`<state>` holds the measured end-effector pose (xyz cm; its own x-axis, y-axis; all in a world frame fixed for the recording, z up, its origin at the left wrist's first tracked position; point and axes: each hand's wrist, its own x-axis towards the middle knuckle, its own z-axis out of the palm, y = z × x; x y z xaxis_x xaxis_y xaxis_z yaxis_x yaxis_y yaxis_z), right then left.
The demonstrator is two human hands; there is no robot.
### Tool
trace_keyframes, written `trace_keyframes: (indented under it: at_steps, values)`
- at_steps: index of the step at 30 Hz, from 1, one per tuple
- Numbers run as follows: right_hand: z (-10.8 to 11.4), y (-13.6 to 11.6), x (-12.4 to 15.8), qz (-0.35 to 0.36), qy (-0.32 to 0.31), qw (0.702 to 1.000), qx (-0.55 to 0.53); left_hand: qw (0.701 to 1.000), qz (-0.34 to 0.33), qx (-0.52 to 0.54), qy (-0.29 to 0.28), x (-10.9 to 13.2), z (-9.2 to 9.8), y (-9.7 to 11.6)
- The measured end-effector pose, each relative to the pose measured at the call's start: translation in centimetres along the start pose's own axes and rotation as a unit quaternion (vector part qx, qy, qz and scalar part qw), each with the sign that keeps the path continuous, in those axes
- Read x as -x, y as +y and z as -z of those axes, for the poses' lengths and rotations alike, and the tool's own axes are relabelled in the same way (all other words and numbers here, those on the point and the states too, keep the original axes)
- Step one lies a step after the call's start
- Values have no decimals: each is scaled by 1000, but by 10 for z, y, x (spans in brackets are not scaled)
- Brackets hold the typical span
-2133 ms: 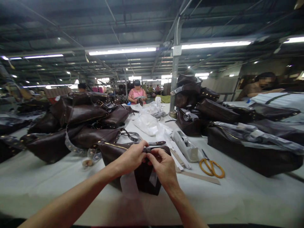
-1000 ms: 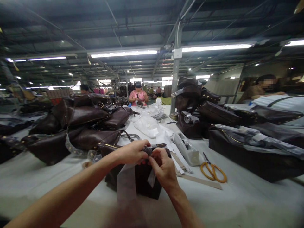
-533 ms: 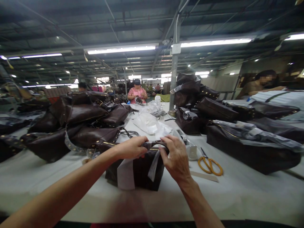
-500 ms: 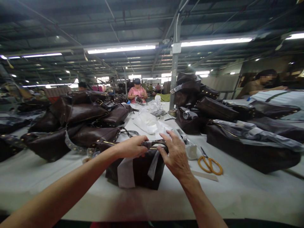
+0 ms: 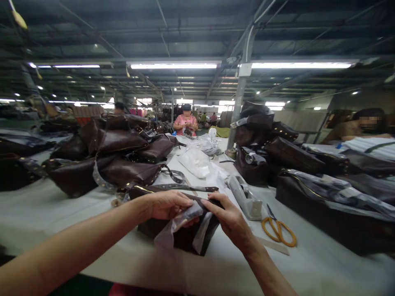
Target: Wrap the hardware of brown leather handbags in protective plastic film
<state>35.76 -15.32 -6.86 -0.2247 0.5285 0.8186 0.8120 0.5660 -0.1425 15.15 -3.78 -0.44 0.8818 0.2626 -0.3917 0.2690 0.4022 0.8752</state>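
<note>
A dark brown leather bag (image 5: 185, 237) lies on the white table (image 5: 324, 267) right in front of me. My left hand (image 5: 168, 204) is closed on a strip of translucent wrapping paper (image 5: 185, 216) at the bag's top edge. My right hand (image 5: 230, 220) rests on the bag's top right beside it, fingers curled onto the edge and the paper. A thin brown strap (image 5: 188, 188) runs just behind both hands.
Piles of brown bags (image 5: 117, 156) lie at the left and dark bags (image 5: 308, 181) at the right. A tape dispenser (image 5: 247, 199), orange scissors (image 5: 279, 230) and a ruler (image 5: 273, 245) lie right of my hands. White wrapping (image 5: 197, 162) sits behind. Other workers stand at the far end and the right.
The bag has been tipped lower toward me. Both hands moved from its raised strap down to the top edge, and the paper strip now lies bunched under my left fingers.
</note>
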Motion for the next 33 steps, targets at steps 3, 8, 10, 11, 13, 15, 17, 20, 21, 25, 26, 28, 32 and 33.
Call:
trace_keyframes:
  at_steps: [3,8,10,11,13,15,17,20,21,25,26,28,32,33]
  values:
    - [3,0,2,21,-36,999,10,1000,27,-7,9,0,0,-3]
    - [13,4,0,32,-83,996,0,999,32,-17,28,-6,-2,-1]
    - [16,4,-2,32,-92,995,-12,999,35,-28,28,-10,-3,1]
    - [16,4,-3,34,-94,995,-17,998,36,-38,34,-13,-4,2]
    - [16,2,-4,34,-95,995,-21,995,42,-64,61,-18,-6,5]
    - [15,-1,-4,29,-98,995,-16,991,51,-87,84,-23,-10,6]
    - [14,-3,-4,25,-108,994,-12,990,46,-98,93,-27,-13,8]
    - [15,-1,0,12,-106,994,-10,990,21,-101,93,-27,-15,9]
    - [15,1,4,-3,-99,995,-7,990,15,-103,96,-26,-16,10]
    - [10,11,20,-69,-82,994,12,985,19,-130,111,-22,-16,11]
    - [8,13,23,-77,-78,994,15,983,23,-138,115,-22,-16,12]
    - [4,13,25,-78,-65,995,19,980,32,-154,125,-24,-18,15]
    - [3,9,17,-55,-75,995,25,973,4,-189,131,-31,-24,25]
    - [4,9,15,-50,-85,995,24,970,-5,-205,129,-34,-26,28]
